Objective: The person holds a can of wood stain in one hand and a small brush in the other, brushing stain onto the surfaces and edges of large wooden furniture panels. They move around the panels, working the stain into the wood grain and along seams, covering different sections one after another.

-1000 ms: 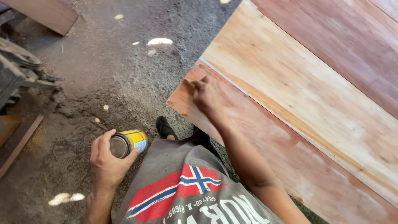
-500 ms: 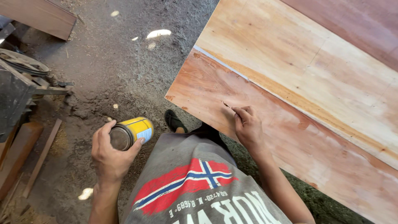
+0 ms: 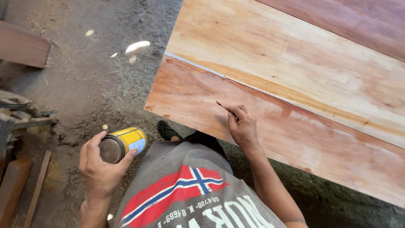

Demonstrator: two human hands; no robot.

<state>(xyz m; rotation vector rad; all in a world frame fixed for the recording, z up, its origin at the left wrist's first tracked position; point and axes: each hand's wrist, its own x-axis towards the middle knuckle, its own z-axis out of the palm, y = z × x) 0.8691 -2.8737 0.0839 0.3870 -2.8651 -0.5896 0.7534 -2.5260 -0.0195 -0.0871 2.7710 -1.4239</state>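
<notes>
You get even, soft daylight across the whole frame, bright enough to read the grain of the wooden panel (image 3: pixel 295 84) on the right. Small hot patches of sun blow out to white on the dusty floor (image 3: pixel 84 76) at upper left. The floor under the panel's lower edge falls into deep shadow at lower right. Focus is sharp at centre; your right hand (image 3: pixel 242 126) and left hand (image 3: pixel 99 169) show no motion blur. The corners look slightly stretched.
</notes>
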